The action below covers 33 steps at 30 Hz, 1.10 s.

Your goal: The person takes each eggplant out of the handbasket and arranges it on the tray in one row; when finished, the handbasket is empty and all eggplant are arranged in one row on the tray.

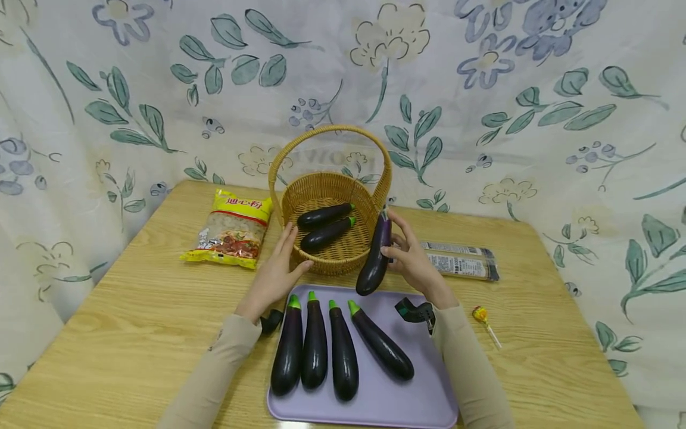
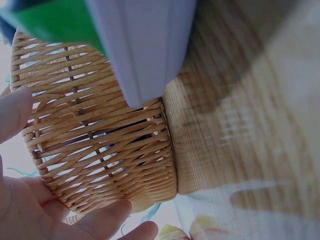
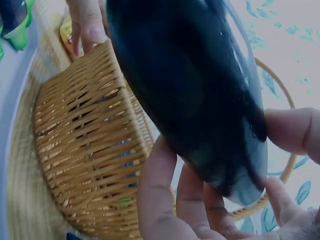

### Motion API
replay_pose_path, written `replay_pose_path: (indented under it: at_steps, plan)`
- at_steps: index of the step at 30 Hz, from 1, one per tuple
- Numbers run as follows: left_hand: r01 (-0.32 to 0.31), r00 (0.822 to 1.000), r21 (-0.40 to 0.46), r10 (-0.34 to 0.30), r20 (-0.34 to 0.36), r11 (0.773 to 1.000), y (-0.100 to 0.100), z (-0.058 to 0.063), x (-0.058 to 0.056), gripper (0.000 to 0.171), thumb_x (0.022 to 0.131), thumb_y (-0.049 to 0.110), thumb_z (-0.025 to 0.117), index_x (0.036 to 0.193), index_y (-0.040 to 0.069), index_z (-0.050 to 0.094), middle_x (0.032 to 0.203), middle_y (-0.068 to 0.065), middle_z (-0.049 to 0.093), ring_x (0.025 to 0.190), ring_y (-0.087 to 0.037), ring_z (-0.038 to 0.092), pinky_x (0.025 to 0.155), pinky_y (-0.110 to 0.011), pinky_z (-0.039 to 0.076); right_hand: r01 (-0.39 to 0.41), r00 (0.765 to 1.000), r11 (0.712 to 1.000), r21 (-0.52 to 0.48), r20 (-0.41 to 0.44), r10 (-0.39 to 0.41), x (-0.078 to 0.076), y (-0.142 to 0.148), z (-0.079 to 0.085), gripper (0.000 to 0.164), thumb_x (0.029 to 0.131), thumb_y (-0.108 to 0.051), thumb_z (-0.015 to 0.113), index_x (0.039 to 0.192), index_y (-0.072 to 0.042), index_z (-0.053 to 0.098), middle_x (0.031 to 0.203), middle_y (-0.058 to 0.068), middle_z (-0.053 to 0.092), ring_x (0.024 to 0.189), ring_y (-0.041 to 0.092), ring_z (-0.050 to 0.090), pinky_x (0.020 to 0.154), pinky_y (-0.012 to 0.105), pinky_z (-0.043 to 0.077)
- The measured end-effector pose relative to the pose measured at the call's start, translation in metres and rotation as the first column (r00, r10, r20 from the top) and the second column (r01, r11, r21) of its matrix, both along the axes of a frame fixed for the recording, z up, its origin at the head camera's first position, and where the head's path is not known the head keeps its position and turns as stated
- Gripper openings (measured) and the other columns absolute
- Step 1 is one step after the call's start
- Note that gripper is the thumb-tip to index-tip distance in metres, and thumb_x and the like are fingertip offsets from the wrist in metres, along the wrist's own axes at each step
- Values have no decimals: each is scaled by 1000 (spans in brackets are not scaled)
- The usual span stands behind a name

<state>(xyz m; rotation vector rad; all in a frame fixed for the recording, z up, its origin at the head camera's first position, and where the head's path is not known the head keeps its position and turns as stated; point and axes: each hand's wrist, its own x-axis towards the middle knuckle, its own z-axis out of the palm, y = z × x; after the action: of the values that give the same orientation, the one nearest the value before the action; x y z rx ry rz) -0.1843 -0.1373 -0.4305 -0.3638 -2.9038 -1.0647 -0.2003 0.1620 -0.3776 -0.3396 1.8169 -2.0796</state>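
In the head view my right hand grips a dark purple eggplant, holding it raised and tilted over the front right rim of a wicker basket. The right wrist view has this eggplant between thumb and fingers. My left hand rests at the basket's front left side, its fingers spread and nearly straight at the rim. Two eggplants lie side by side inside the basket. Several more eggplants lie on a lilac tray in front of it, green stem ends toward the basket.
A yellow-ended bag of dry food lies left of the basket. To the right, a flat clear packet with printed labels lies partly behind my right hand, and a lollipop is nearer. A floral curtain hangs behind the wooden table.
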Motion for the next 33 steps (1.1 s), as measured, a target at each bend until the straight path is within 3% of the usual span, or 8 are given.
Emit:
replay_pose_path:
  at_steps: [7, 16, 19, 26, 33]
  plan:
    - [6, 1000, 12, -6, 4, 1000, 4, -1, -2, 87, 95, 52, 53, 158, 17, 5, 166, -5, -1, 116, -44, 58, 88, -56, 51, -51, 998, 995, 86, -22, 53, 12, 22, -7, 79, 95, 3, 51, 156, -28, 13, 154, 25, 20, 111, 17, 55, 79, 32, 56]
    - [-5, 1000, 21, 5, 4, 1000, 2, -1, 0, 86, 95, 51, 54, 158, 14, 7, 166, -4, -2, 119, -45, 56, 93, -60, 48, -26, 999, 985, 172, -15, 29, 26, 47, -20, 80, 95, 2, 53, 156, -28, 12, 154, 26, 19, 110, 11, 57, 77, 29, 56]
    - [-6, 1000, 20, 6, 5, 1000, 1, 0, -1, 86, 95, 51, 54, 158, 15, 7, 166, -5, -1, 119, -45, 56, 92, -59, 48, -15, 1000, 979, 202, -20, 20, 32, 53, -24, 80, 95, 0, 55, 157, -26, 11, 154, 27, 20, 113, 15, 55, 77, 29, 55]
    - [-1, 1000, 10, 1, 3, 1000, 0, 0, -1, 85, 96, 50, 54, 158, 15, 7, 166, -2, -3, 116, -44, 58, 88, -57, 51, -5, 1000, 970, 243, -23, 10, 40, 60, -35, 79, 95, -3, 56, 157, -23, 11, 156, 28, 18, 128, 38, 43, 82, 31, 54]
    - [-2, 1000, 17, 2, 8, 1000, 0, 0, 0, 85, 96, 49, 54, 158, 15, 6, 166, -5, -2, 120, -46, 55, 93, -61, 47, -23, 999, 957, 288, -18, 30, 44, 60, -36, 79, 95, -6, 58, 157, -25, 11, 154, 28, 20, 127, 40, 44, 81, 33, 53]
